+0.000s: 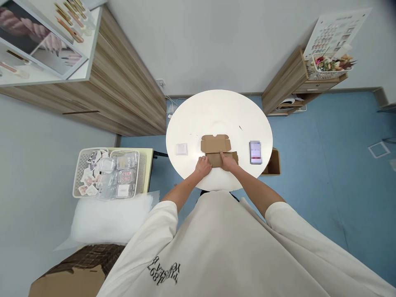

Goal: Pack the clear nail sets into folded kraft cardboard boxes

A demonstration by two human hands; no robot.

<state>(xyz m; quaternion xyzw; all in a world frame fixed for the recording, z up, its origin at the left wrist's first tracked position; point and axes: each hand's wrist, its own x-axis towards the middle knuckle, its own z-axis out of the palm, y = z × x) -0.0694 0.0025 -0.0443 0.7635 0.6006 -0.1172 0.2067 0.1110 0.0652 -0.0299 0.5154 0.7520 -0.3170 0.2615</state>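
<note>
A small brown cardboard mailer box [216,144] lies partly unfolded on the round white table [216,111], its lid flap spread flat toward the far side. My left hand [203,166] grips the near left edge of the box, fingers curled, a ring showing. My right hand [228,162] presses on the near front panel of the box, fingers closed over the cardboard. Both hands sit at the table's near edge.
A small white square packet [181,149] lies left of the box; a phone-like card [255,152] lies right. A basket [81,165] of plastic packets stands at left, above bubble wrap [108,216] and a carton [74,272]. A small cardboard box [273,163] sits on the floor at right.
</note>
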